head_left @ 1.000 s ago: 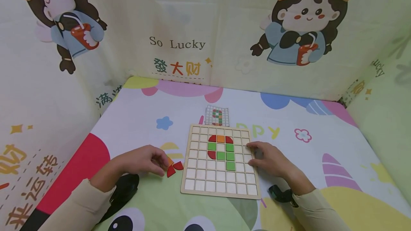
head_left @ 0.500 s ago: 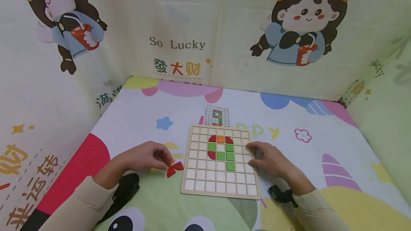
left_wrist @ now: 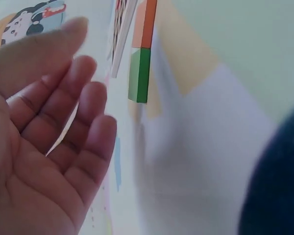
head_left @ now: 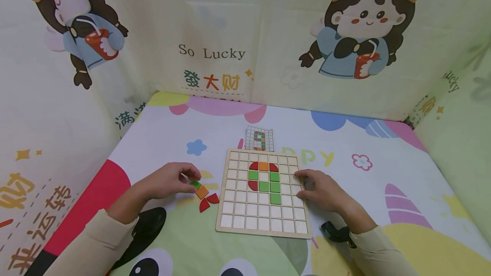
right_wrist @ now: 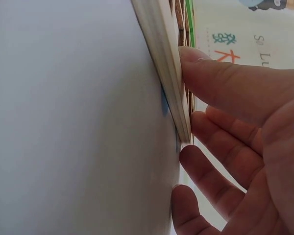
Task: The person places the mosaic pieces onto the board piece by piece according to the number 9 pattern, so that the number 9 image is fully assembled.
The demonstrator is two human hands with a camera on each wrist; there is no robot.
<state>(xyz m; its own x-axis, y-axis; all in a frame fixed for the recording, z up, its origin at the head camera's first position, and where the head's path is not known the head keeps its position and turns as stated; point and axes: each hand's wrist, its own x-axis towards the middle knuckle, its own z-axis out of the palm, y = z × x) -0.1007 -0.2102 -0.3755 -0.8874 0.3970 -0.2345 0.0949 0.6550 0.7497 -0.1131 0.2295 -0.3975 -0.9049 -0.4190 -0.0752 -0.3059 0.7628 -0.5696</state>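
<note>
In the head view my left hand point(head_left: 174, 180) hovers beside a small green square tile point(head_left: 196, 184), which touches an orange square tile point(head_left: 202, 191). The left wrist view shows loosely bent fingers point(left_wrist: 95, 142) with nothing between them, apart from the green tile point(left_wrist: 139, 76). Two red quarter-round tiles point(head_left: 204, 205) lie just right of the orange one. My right hand point(head_left: 324, 188) rests its thumb and fingertips on the right rim of a wooden grid board point(head_left: 309, 225). Red, orange and green tiles sit in several of its cells.
Behind the board lies a small card point(head_left: 259, 138) printed with a grid and a coloured pattern. A black object point(head_left: 147, 229) is beside my left wrist, and a dark device point(head_left: 334, 231) is at my right wrist. Patterned cloth point(head_left: 245, 33) hangs behind the table.
My left hand has drawn back up and left from the orange tile. That tile and the green one now show beside its fingers. The right hand and board have stayed still.
</note>
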